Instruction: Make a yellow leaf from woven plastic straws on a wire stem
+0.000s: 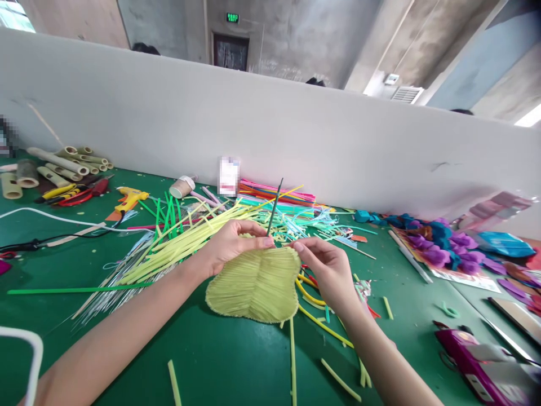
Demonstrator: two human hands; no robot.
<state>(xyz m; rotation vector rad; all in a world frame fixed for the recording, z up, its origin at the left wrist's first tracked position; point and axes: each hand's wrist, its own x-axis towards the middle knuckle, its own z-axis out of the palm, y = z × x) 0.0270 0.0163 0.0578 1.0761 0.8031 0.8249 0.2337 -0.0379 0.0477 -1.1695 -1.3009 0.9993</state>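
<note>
A yellow-green leaf shape (253, 287) made of chenille stems hangs above the table, its ribs fanning out from a centre line. My left hand (236, 245) is closed in a pinch on its upper edge, beside a dark green stem (275, 207) that points up. At the upper right corner of the leaf, my right hand (323, 265) pinches the edge between thumb and forefinger. Just behind my left hand lies a pile of loose yellow-green chenille stems (169, 254). The fingertips hide part of the leaf's top.
On the green table, a yellow glue gun (131, 198), pliers (76, 192) and bamboo tubes (59, 163) lie left. Purple and blue flower pieces (439, 242) and a magenta device (477, 361) are right. A white partition (169, 113) stands behind. Cut stem pieces (340, 379) lie in front.
</note>
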